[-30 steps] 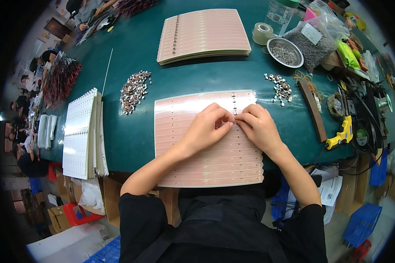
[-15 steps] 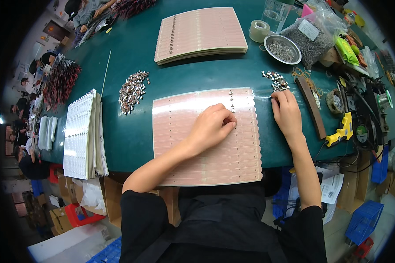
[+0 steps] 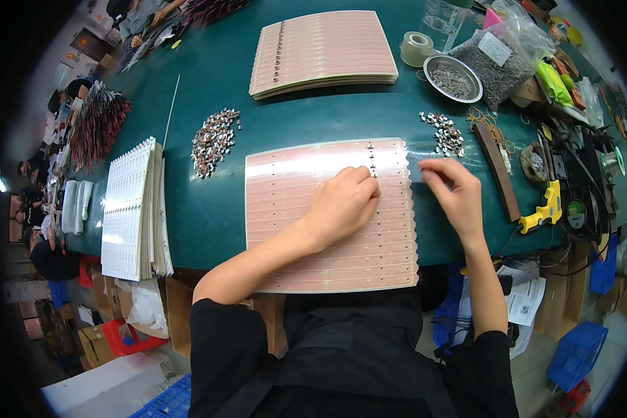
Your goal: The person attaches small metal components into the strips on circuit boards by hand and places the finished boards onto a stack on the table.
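A pinkish panel of joined strips with rows of small holes lies before me. Near its right edge, a short column of small metal parts sits at the upper holes. My left hand rests on the panel just below that column, fingers curled together; whatever they hold is hidden. My right hand hovers beyond the panel's right edge, thumb and forefinger closed; anything between them is too small to name. Above it lies a small pile of metal parts. A larger pile of similar parts lies left of the panel.
A stack of pink panels lies at the back, white panels at left. On the right are a metal bowl of small pieces, a tape roll, a brown bar and a yellow glue gun. People work at far left.
My right hand has come away from the small pile, down and left toward the panel's edge. My left hand stays by the column of parts, its fingers more curled. The view has shifted slightly.
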The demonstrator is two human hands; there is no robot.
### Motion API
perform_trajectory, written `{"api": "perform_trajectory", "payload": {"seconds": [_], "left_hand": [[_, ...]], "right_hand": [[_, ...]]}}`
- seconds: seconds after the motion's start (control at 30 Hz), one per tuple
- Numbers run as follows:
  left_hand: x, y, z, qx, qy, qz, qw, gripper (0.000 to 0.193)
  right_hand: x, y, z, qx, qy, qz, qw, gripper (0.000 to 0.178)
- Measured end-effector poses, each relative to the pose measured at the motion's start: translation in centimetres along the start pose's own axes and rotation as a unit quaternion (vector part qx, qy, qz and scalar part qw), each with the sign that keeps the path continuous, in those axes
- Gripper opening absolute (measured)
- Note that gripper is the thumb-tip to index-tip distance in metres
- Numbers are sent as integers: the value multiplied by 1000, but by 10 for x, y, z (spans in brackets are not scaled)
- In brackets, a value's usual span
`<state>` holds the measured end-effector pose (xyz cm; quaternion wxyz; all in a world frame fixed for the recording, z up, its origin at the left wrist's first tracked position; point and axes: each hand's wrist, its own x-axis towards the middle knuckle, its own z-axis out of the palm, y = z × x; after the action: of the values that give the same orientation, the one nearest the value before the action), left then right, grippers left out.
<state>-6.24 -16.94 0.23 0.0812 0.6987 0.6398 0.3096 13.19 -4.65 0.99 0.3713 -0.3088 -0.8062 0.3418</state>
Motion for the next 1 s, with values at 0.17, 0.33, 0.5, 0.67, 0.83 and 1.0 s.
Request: {"api": "perform_trajectory", "payload": {"seconds": [0.17,0.33,0.5,0.67,0.83,1.0], "left_hand": [[-5,-9,0,-62,-23,-14,998,11],[-9,-38,-40,-185,-11,-110,976,20],[-33,-114,-102,156,99,-152,971,11],[-71,-175,-131,368,94,-257,889,17],[-72,-182,-137,279,94,-287,911,15],[-66,-180,-134,255,113,-276,920,12]], "right_hand": [[-20,-22,18,50,-104,32,993,13],[-26,-27,32,3,-136,-42,990,12],[-27,-24,40,-9,-140,-66,988,11],[-25,-26,40,-54,-147,-88,984,9],[-24,-26,43,-125,-159,-152,967,10],[-23,-26,38,-141,-169,-148,964,11]]}}
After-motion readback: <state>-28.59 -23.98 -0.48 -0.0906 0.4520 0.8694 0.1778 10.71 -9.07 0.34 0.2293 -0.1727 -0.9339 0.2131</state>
